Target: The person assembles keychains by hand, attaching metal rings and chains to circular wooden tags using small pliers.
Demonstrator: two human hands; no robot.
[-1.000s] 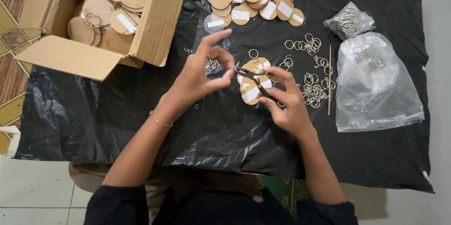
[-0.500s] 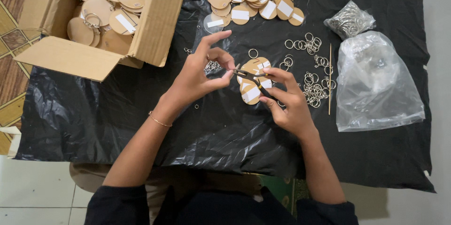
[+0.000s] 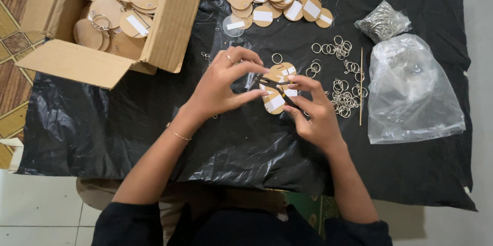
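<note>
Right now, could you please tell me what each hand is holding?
Left hand: fingers pinched on something too small to tell.
Right hand: holds a thin dark tool over round wooden discs.

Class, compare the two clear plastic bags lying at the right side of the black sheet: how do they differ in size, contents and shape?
The small bag is tightly bunched and packed with metal rings; the large bag looks almost empty, though its contents are hard to tell. The small bag is a compact lump at the top; the large bag spreads flat and wide below it. Both are clear, crinkled plastic resting on the black sheet, away from both hands.
</note>
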